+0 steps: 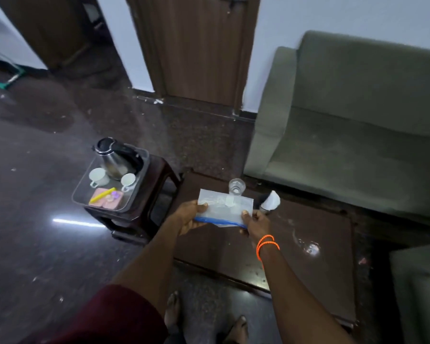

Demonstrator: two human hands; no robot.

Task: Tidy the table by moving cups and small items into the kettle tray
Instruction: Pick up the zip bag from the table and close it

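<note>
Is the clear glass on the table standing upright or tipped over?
Upright. The glass stands on the dark table with its round mouth facing up, just beyond the plastic bag held in both hands.

Blue-edged clear bag (224, 207), white cups (98, 176), orange wristbands (266, 243), green sofa (358, 120)

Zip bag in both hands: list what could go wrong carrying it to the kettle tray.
1. The tray already holds the kettle, two white cups and a pink item with a yellow stick; the wide zip bag may knock a cup or overhang the rim.
2. The glass stands just beyond the bag; a swing could tip it.
3. The left hand and right hand pinch only its ends, so it may sag or slip.
</note>
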